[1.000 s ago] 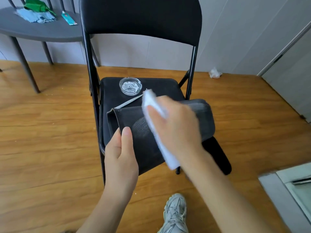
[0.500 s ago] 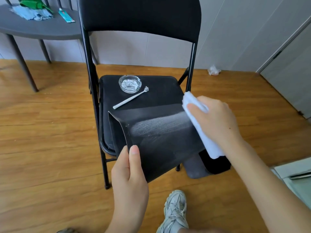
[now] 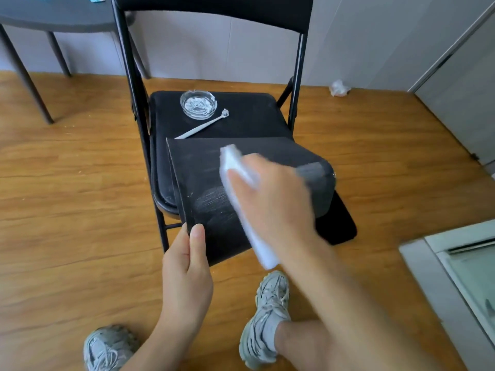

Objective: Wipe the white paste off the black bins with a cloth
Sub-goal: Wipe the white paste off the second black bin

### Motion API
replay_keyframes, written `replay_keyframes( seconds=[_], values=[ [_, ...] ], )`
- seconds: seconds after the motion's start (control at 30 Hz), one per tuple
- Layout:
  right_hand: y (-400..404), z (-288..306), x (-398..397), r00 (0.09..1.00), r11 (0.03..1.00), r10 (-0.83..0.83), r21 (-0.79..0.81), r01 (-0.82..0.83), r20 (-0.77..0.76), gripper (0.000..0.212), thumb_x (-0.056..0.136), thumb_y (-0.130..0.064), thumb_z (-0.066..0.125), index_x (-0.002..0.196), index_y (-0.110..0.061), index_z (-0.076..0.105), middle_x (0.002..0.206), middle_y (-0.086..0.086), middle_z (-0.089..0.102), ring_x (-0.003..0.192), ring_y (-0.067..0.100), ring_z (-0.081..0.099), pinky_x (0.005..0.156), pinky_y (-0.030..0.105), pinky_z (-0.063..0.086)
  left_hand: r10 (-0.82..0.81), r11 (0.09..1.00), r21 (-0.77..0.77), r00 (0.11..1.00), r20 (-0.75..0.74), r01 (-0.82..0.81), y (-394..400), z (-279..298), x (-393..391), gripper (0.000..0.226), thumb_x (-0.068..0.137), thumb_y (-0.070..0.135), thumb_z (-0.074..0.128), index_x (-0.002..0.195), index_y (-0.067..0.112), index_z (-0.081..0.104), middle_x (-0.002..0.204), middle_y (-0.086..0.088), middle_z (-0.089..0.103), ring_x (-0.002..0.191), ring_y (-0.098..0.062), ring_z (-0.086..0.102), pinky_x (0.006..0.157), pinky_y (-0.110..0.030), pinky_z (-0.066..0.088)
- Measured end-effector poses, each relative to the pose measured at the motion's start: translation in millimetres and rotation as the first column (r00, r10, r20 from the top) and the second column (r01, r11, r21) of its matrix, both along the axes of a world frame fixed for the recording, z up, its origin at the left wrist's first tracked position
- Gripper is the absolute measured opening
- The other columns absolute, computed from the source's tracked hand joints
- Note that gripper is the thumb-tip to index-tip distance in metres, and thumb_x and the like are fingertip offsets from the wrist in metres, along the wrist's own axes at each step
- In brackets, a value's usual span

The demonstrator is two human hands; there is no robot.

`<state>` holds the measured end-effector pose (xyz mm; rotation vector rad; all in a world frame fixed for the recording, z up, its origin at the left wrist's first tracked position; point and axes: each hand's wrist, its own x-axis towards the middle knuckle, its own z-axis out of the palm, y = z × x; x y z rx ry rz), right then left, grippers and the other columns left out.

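A black bin (image 3: pixel 198 170) lies on its side across the front of a black folding chair's seat (image 3: pixel 251 121). Its upward side carries a faint white paste smear (image 3: pixel 214 207). My left hand (image 3: pixel 187 266) grips the bin's near rim corner, thumb on top. My right hand (image 3: pixel 270 196) presses a folded white cloth (image 3: pixel 235 167) onto the bin's side, blurred by motion. A second black bin (image 3: pixel 337 223) lies on the floor behind the first, mostly hidden.
On the seat stand a glass dish (image 3: pixel 197 104) with white paste and a white spoon (image 3: pixel 203 127). A dark table (image 3: pixel 53 14) is at the far left. Wooden floor surrounds the chair; my two shoes (image 3: pixel 267 317) are below. A white frame (image 3: pixel 460 277) is at the right.
My right hand with the cloth swept from the bin's middle out to its right end, then back to the middle. The paste smear has thinned. My left hand has kept its hold on the rim.
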<state>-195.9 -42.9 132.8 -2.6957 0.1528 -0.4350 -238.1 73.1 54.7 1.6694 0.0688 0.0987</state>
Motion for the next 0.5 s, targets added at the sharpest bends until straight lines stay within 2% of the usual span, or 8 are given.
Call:
replay_keyframes(
  seconds=[0.03, 0.1, 0.17, 0.27, 0.37, 0.43, 0.5],
  values=[
    [21, 1, -5, 0.996, 0.996, 0.086, -0.001, -0.086, 0.023, 0.024, 0.095, -0.041, 0.041, 0.08, -0.023, 0.046, 0.066, -0.003, 0.05, 0.061, 0.023, 0.043, 0.052, 0.034, 0.04, 0.0, 1.0, 0.007, 1.0, -0.01, 0.0, 1, -2, -1, 0.039, 0.105, 0.016, 0.036, 0.068, 0.022, 0.049, 0.058, 0.016, 0.057, 0.054, -0.001, 0.047, 0.054, -0.014, 0.037],
    [46, 1, -9, 0.983, 0.983, 0.182, -0.002, -0.182, 0.028, 0.023, 0.093, -0.04, 0.047, 0.078, -0.023, 0.048, 0.065, -0.006, 0.045, 0.059, 0.021, 0.044, 0.05, 0.031, 0.036, -0.01, 1.0, -0.016, 0.999, -0.043, 0.01, 3, -4, -1, 0.045, 0.104, 0.004, 0.038, 0.062, 0.018, 0.045, 0.049, 0.007, 0.05, 0.046, -0.003, 0.038, 0.048, -0.017, 0.033],
    [41, -3, -10, 0.982, 0.982, 0.187, -0.017, -0.186, 0.036, 0.024, 0.091, -0.04, 0.048, 0.077, -0.022, 0.05, 0.064, -0.008, 0.041, 0.057, 0.019, 0.045, 0.049, 0.029, 0.033, -0.017, 1.0, 0.003, 0.999, -0.031, 0.017, 4, -4, -3, 0.043, 0.104, 0.006, 0.037, 0.063, 0.016, 0.045, 0.05, 0.007, 0.049, 0.047, -0.005, 0.038, 0.05, -0.019, 0.034],
    [9, -4, -12, 0.989, 0.99, 0.134, -0.049, -0.131, 0.063, 0.019, 0.093, -0.04, 0.047, 0.08, -0.027, 0.047, 0.062, -0.007, 0.038, 0.058, 0.02, 0.046, 0.048, 0.031, 0.032, -0.003, 0.998, 0.064, 1.0, 0.008, 0.003, 3, 1, -11, 0.04, 0.103, 0.009, 0.037, 0.067, 0.025, 0.045, 0.054, 0.023, 0.055, 0.052, 0.004, 0.047, 0.051, -0.008, 0.034],
    [-37, -15, -19, 0.992, 1.0, -0.014, -0.005, 0.015, 0.122, 0.019, 0.095, -0.036, 0.049, 0.08, -0.027, 0.041, 0.06, -0.005, 0.041, 0.058, 0.02, 0.046, 0.048, 0.032, 0.035, -0.028, 0.998, 0.06, 1.0, -0.015, 0.029, 3, 4, -16, 0.041, 0.103, 0.009, 0.038, 0.065, 0.024, 0.043, 0.055, 0.021, 0.055, 0.053, 0.004, 0.047, 0.05, -0.007, 0.034],
    [-70, -26, -22, 0.974, 0.985, -0.173, 0.008, 0.174, 0.146, 0.023, 0.094, -0.035, 0.049, 0.075, -0.022, 0.048, 0.062, -0.005, 0.047, 0.059, 0.021, 0.049, 0.05, 0.03, 0.033, -0.053, 0.996, 0.069, 0.999, -0.009, 0.053, 4, 4, -13, 0.039, 0.104, 0.017, 0.037, 0.066, 0.013, 0.045, 0.058, 0.008, 0.052, 0.055, -0.002, 0.044, 0.051, -0.01, 0.033],
    [-96, -32, -24, 0.938, 0.945, -0.326, 0.035, 0.324, 0.116, 0.024, 0.096, -0.037, 0.046, 0.085, -0.018, 0.057, 0.068, -0.002, 0.051, 0.063, 0.022, 0.047, 0.053, 0.029, 0.029, -0.058, 0.994, 0.091, 0.998, 0.02, 0.056, 1, 11, -8, 0.042, 0.103, 0.026, 0.036, 0.068, 0.002, 0.04, 0.06, 0.0, 0.04, 0.054, -0.006, 0.036, 0.049, -0.014, 0.03]
  ],
)
